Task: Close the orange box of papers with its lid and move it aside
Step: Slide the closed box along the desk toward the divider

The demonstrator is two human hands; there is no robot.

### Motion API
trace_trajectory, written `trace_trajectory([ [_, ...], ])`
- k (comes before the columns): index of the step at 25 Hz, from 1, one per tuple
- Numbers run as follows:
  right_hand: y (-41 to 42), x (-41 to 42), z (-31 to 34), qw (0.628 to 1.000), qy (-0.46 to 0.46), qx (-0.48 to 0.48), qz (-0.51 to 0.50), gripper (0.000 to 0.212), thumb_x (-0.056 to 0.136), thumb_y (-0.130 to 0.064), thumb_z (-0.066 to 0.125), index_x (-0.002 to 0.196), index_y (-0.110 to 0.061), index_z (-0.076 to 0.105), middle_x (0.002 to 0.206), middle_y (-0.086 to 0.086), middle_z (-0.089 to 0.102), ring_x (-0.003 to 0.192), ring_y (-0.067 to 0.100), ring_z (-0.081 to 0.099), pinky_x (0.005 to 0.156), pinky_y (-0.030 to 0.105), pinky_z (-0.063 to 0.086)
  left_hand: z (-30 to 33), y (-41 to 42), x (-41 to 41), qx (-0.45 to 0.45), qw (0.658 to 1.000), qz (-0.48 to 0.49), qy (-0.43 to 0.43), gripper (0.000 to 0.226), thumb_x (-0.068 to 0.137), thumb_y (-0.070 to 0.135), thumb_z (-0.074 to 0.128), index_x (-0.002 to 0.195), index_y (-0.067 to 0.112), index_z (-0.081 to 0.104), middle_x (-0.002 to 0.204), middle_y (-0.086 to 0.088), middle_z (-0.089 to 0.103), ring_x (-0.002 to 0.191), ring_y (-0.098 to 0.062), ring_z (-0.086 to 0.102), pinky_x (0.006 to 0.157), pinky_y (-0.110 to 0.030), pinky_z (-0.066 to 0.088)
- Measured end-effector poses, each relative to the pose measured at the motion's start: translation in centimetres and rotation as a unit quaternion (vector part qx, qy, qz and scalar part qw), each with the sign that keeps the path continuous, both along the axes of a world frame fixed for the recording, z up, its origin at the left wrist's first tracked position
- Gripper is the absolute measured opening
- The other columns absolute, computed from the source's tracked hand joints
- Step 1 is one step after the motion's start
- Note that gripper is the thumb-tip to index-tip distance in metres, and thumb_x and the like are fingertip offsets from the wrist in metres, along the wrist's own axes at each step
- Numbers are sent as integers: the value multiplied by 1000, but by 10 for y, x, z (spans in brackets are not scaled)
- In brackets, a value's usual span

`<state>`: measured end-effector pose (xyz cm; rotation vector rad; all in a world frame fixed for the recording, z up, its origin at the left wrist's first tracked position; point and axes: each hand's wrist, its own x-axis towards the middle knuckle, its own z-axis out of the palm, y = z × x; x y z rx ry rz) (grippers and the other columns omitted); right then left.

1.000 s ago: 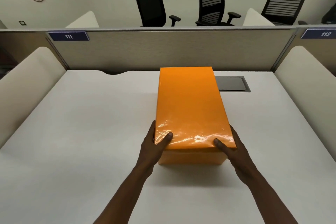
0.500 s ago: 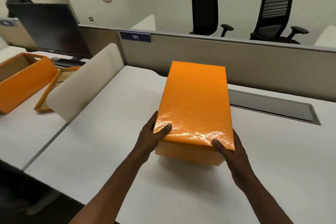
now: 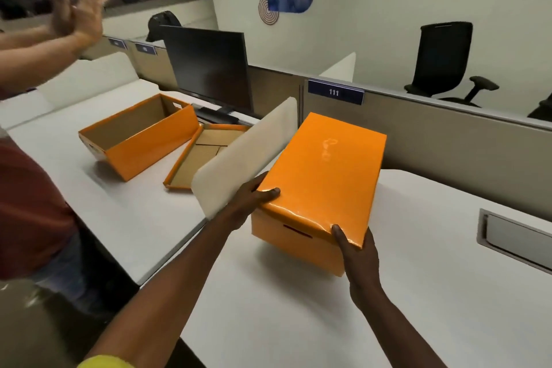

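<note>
Orange box [image 3: 316, 188] has its lid [image 3: 325, 170] on and is lifted over the white desk [image 3: 388, 293], near the white divider [image 3: 239, 158]. The left hand [image 3: 248, 203] and right hand [image 3: 358, 260] grip its near corners. It is best kept level, clear of the divider.

The left hand [image 3: 249, 203] and right hand [image 3: 360, 263] grip the near corners of the lidded, glossy orange cardboard box [image 3: 319, 185] above the white desk [image 3: 418, 293].
</note>
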<state>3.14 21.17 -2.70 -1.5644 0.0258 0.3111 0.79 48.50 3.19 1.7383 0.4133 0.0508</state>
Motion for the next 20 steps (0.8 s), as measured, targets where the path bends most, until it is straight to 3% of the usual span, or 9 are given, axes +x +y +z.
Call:
trace_trajectory([
  [2,30,5,-4,1000,1,-4,-12,105,58,-79,69,148,-39,34,135,-8,52,118,26,56,95,50,52,-4,28,15,8,1000,1,1,44,95,32,69,135,44,54,126,15,65,116,-13,59,105,-43,45],
  [5,59,11,-9,1000,5,-15,-24,102,62,-79,68,150,-40,31,132,-11,49,117,25,54,93,47,52,-9,56,31,10,1000,1,9,41,96,30,68,131,43,53,125,14,62,115,-14,58,103,-44,41],
  [10,94,14,-21,999,9,-21,-45,94,71,-73,69,150,-42,28,131,-12,48,119,25,54,97,51,52,-22,85,47,11,1000,-5,20,54,97,28,65,148,28,46,139,-3,56,130,-33,54,113,-52,41],
  [16,102,12,-26,998,-15,-35,-41,90,73,-71,69,149,-40,32,138,-8,53,117,20,55,89,37,51,-38,97,47,-15,999,-8,30,53,98,26,64,148,26,46,146,-10,56,131,-34,55,115,-57,42],
  [20,95,15,-25,997,-40,-64,-8,87,75,-69,68,149,-38,33,140,-6,53,117,19,56,91,37,52,-41,99,45,-11,999,-19,30,47,98,26,63,142,32,46,147,-10,54,127,-31,55,114,-54,44],
])
